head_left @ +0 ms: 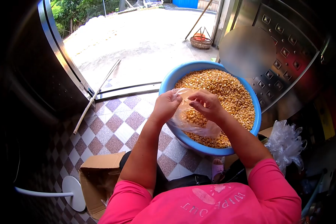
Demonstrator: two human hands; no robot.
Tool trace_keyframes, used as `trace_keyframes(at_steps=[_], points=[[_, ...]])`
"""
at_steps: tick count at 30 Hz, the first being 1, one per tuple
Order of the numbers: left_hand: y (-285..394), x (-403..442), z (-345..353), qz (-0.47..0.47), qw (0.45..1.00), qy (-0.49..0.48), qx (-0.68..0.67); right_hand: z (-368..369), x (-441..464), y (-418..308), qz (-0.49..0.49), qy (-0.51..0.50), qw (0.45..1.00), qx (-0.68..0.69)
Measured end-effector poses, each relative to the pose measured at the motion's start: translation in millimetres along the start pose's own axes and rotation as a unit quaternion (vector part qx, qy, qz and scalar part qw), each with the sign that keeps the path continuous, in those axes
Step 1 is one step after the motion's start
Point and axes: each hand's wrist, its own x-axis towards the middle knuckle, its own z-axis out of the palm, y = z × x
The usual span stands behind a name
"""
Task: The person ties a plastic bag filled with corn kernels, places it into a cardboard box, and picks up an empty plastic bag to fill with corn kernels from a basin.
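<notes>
Checkered floor leads to a sunlit yard beyond the doorway. Farthest left, and nearer the wearer than the left hand, is a white stand. Next come a stick, well left of that hand, and an open box, below and left of it. The left hand pinches the edge of a clear bag between thumb and fingers. The bag lies just right of this hand, spreading toward the wearer over the corn in a blue tub. Far beyond both hands stands a basket. The right hand, fingers curled, is at the bag's other side; whether it grips, I cannot tell. Right of it and nearer the wearer are crumpled plastics.
</notes>
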Motion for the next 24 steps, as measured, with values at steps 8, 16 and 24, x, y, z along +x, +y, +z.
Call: trace_keyframes(at_steps=[8,16,24], points=[[9.3,-5.2,-3.0,0.004,0.999,0.021,-0.033,-53.0,-25.0,59.4,0.223,0.091,0.951,-0.194],[0.6,-0.6,-4.1,-0.002,0.999,0.018,-0.027,-21.9,-33.5,63.9,0.419,-0.161,0.892,0.047],[0.6,-1.4,-3.5,-0.004,0.999,0.019,-0.038,-35.8,-22.8,72.2,0.326,-0.004,0.940,-0.100]])
